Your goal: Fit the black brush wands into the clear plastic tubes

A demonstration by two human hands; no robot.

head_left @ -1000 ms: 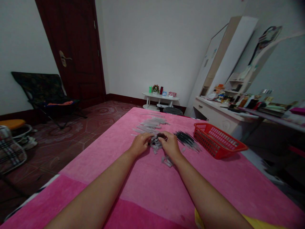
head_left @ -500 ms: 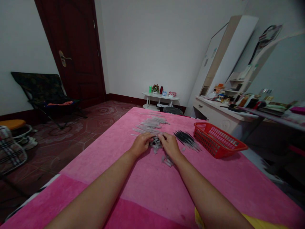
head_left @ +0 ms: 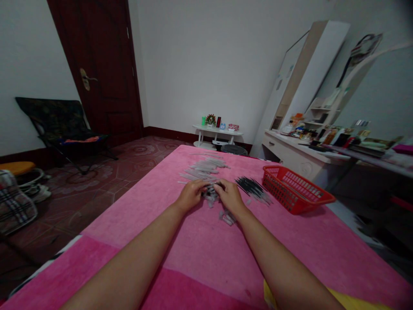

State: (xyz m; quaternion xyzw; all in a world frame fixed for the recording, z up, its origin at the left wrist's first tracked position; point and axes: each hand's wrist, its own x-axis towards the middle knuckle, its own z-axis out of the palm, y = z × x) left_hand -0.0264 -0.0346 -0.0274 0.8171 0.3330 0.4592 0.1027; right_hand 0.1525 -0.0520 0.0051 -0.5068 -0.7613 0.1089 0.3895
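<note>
My left hand (head_left: 192,193) and my right hand (head_left: 229,194) face each other over a small heap of short grey-white pieces (head_left: 210,199) on the pink cloth. Both have fingers curled in a pinch; whatever sits between the fingertips is too small to name. Just beyond them lies a pile of thin whitish sticks (head_left: 206,165), like pen parts. Right of my right hand is a bundle of thin black-and-grey sticks (head_left: 253,188), like pen refills. A few loose pale pieces (head_left: 227,217) lie beside my right wrist.
A red plastic basket (head_left: 298,191) stands on the right of the pink-covered table (head_left: 206,258). A dressing table (head_left: 297,150) with bottles is beyond it. A folding chair (head_left: 64,125) is at the left, near a dark red door (head_left: 103,73).
My right hand's fingers have shifted very slightly at the heap. Everything else looks the same.
</note>
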